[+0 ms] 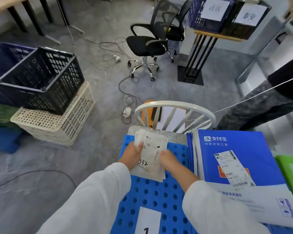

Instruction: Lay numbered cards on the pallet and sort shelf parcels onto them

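Note:
A blue perforated pallet (152, 195) lies below me. A white card marked 1 (148, 220) rests on its near part. At the pallet's far end sits a small stack of white parcel bags (151, 159), the top one with "032" handwritten on it. My left hand (133, 155) grips the stack's left edge, thumb on top. My right hand (169, 160) holds its right edge. A blue flat parcel with a shipping label (233, 157) lies on the pallet's right side, over a white envelope (254, 203).
A white wooden chair (175, 108) stands just beyond the pallet. Stacked crates (41, 85) sit on the floor at left, with cables across the floor. A black office chair (147, 46) stands farther back. Another person's legs (267, 105) are at right by a shelf.

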Motion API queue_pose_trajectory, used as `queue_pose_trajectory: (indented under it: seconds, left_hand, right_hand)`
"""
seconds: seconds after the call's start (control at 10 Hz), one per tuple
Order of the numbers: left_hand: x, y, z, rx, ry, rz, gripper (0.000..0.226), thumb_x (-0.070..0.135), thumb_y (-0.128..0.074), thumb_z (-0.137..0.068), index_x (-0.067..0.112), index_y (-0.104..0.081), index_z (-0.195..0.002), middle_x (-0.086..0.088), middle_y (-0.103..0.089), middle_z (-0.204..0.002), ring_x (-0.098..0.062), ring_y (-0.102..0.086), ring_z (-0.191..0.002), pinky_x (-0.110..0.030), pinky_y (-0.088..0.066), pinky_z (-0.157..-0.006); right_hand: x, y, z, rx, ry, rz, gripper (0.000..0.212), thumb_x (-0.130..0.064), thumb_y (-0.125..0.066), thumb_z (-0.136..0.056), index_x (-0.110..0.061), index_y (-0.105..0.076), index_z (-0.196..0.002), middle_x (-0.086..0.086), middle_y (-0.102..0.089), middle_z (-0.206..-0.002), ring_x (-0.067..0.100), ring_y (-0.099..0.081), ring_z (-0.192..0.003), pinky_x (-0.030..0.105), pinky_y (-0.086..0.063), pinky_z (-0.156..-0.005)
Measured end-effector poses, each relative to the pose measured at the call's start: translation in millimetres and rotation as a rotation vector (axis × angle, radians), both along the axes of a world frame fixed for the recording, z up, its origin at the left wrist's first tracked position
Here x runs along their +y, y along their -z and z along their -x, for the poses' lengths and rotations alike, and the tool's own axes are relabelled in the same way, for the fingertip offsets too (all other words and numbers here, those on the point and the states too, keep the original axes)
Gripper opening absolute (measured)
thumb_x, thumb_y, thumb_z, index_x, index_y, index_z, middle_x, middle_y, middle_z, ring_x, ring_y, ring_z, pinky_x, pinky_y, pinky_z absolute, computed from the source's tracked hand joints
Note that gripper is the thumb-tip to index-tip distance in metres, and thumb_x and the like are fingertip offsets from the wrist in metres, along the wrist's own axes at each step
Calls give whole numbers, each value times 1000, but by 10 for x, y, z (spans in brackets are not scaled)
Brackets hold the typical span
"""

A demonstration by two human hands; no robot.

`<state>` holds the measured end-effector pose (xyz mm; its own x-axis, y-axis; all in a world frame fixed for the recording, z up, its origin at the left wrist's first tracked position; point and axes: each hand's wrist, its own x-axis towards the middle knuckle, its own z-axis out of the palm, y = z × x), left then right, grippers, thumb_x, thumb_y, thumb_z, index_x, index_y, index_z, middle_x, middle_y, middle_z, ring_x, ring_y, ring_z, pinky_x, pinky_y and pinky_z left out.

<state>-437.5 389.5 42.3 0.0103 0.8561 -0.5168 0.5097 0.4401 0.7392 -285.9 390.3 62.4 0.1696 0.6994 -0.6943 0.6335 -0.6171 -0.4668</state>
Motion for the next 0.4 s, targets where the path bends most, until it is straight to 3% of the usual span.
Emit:
queue_pose_trajectory:
  seconds: [0.1,0.2,0.3,0.4]
  left_hand:
    - [-27,38,9,-26,-17,-7,44,40,-32,-102,3,-51,-114,-16,-61,-106,-28,-60,-94,-42,-49,-88]
    - [-44,30,36,-1,-55,31,38,38,-36,-100,6,-47,-118,-13,-59,-109,-24,-59,-93,-34,-47,-78]
    - [-44,-28,68,122,-41,-20,38,33,-39,-100,4,-44,-123,-16,-54,-120,-26,-54,-102,-36,-46,-85]
    - [-132,-220,112,261,34,-230,43,31,-42,-99,7,-38,-134,-11,-46,-134,-26,-44,-123,-37,-37,-106]
  right_hand:
    - [-21,4,-3,37,41,53,43,-29,-27,-104,-6,-38,-139,11,-50,-132,27,-53,-113,36,-45,-97]
    - [-100,-37,-54,90,57,37,54,-41,-33,-102,-8,-31,-146,9,-45,-142,27,-48,-125,31,-40,-101]
    - [-120,-80,-152,17,-17,-23,67,-49,-31,-101,-7,-17,-152,8,-26,-156,26,-33,-140,33,-33,-103]
    - [-185,-261,-249,-80,-114,-164,65,-46,-34,-101,-9,-17,-152,8,-21,-159,26,-30,-141,36,-30,-109]
